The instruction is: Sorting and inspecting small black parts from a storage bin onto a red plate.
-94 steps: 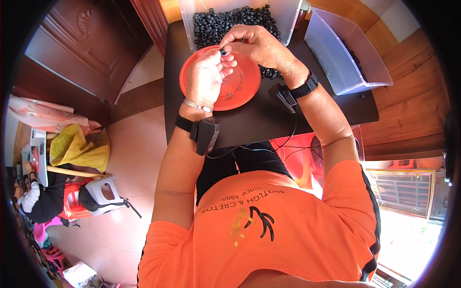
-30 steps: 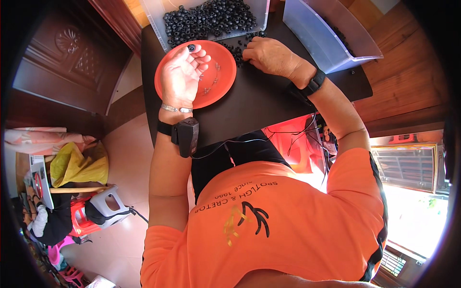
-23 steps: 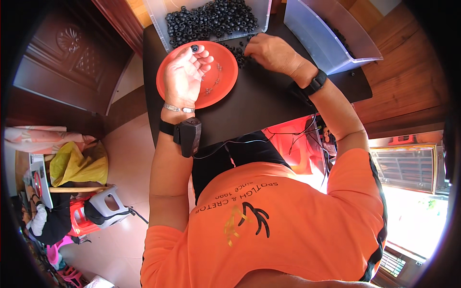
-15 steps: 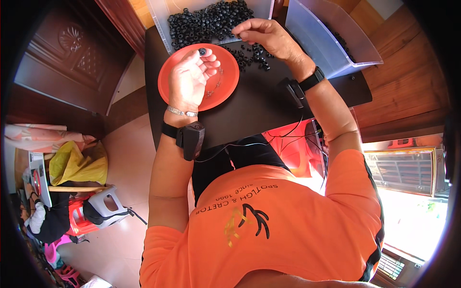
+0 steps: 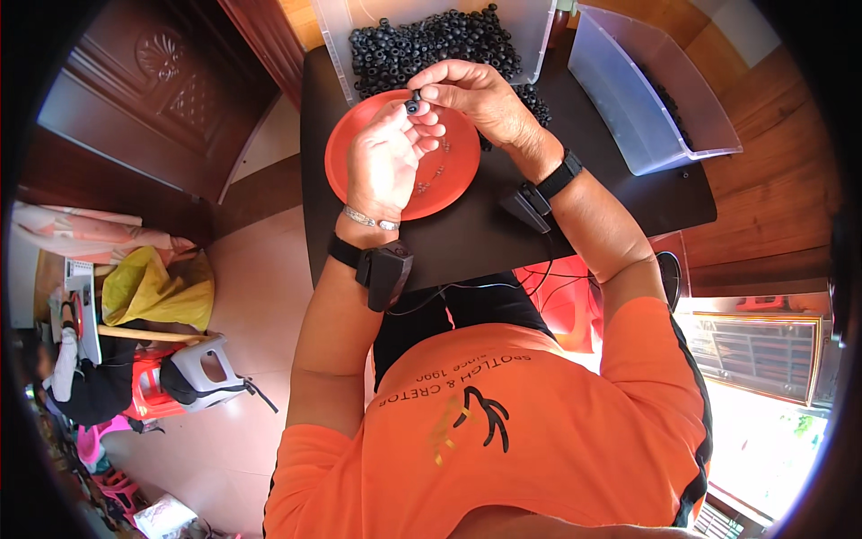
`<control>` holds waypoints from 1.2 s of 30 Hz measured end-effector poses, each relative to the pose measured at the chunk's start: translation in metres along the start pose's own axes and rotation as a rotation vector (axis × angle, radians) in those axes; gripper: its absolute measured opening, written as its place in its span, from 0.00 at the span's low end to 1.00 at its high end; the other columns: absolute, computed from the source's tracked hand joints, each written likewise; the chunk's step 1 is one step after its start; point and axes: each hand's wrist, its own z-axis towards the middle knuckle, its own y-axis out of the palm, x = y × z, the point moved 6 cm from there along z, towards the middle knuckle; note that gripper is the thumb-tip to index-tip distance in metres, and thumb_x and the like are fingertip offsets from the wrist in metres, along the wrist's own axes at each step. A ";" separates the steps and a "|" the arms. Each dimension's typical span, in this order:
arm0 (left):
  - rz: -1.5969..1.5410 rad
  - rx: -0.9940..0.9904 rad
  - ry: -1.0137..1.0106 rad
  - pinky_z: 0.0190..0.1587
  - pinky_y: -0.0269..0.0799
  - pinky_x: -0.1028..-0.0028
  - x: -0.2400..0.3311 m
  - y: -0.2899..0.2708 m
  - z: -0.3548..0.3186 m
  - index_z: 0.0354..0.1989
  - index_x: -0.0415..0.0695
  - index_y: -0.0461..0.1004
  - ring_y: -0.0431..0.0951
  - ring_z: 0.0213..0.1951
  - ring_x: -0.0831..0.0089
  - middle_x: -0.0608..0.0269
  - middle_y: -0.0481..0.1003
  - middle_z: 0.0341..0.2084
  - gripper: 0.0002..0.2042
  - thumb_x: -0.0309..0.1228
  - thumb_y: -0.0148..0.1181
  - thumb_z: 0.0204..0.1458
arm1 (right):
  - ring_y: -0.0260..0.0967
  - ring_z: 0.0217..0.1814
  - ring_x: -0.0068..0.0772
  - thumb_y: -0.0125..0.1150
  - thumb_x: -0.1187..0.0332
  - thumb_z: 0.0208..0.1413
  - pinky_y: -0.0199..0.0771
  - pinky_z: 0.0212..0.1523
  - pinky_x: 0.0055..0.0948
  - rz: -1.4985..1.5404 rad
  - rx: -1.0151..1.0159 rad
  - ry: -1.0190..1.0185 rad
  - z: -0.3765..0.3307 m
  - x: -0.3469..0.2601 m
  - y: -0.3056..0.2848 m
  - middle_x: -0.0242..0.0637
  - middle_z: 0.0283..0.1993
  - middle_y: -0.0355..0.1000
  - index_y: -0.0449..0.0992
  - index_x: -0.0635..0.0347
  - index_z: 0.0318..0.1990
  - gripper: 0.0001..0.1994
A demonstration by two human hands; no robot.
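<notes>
My left hand (image 5: 384,160) is palm up over a round red plate (image 5: 460,175). Its thumb and forefinger pinch a small black ring-shaped part (image 5: 412,107), the other fingers loosely curled. From the right, my right hand (image 5: 489,106) reaches over with thumb and forefinger pinched, its tips meeting the black part from above. A tiny dark piece (image 5: 416,94) shows at those tips, too small to name. Tiny shiny bits (image 5: 424,188) lie on the plate. Behind it, a clear plastic bin (image 5: 339,56) holds a heap of black ring-shaped parts (image 5: 440,45).
Loose black parts (image 5: 533,103) lie on the dark table (image 5: 593,211) right of the plate. A second translucent bin (image 5: 620,112) stands at the right with more parts inside. Black devices (image 5: 386,274) are strapped to both wrists, and a cable (image 5: 453,286) hangs at the table's near edge.
My right hand has come left and down from beside the heap to the black part in my left hand. The whole view has shifted slightly.
</notes>
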 end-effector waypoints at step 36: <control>0.082 0.023 -0.040 0.43 0.66 0.70 -0.003 -0.003 0.000 0.41 0.37 0.68 0.73 0.38 0.66 0.58 0.72 0.33 0.14 0.37 0.46 0.58 | 0.71 0.41 0.21 0.58 0.81 0.52 0.74 0.45 0.22 -0.167 -0.029 -0.091 -0.009 -0.011 0.002 0.31 0.39 0.73 0.76 0.63 0.41 0.09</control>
